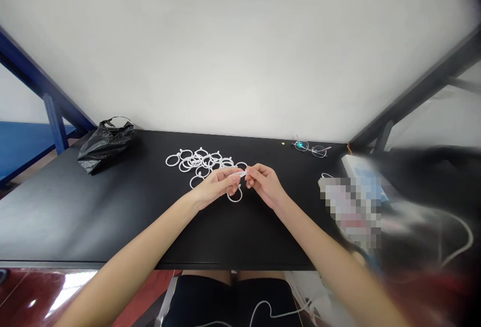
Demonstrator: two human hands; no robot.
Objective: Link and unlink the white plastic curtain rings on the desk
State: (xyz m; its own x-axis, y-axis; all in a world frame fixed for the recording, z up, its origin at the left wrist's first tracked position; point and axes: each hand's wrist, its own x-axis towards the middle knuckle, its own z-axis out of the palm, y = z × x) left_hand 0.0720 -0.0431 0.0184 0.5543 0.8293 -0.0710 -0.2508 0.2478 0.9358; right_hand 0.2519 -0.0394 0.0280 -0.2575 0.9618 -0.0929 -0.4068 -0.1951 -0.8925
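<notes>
Between my two hands, above the black table, is a white plastic ring (pixel 242 173) seen nearly edge-on. My left hand (pixel 221 183) grips its left side with thumb and fingers. At its right end, the fingertips of my right hand (pixel 263 182) pinch it. Much of the ring is hidden by my fingers. Just behind and left of my hands lies a loose pile of white rings (pixel 195 160), each with a small knob. One more white ring (pixel 235 201) lies on the table beneath my hands, partly covered by my left fingers.
On the black table (pixel 150 217), a black plastic bag (pixel 107 144) sits at the back left. Eyeglasses (pixel 311 148) lie at the back right near a tiny yellow-green bit (pixel 283 143). A white box (pixel 364 182) and a blurred-out item (pixel 349 212) stand at the right.
</notes>
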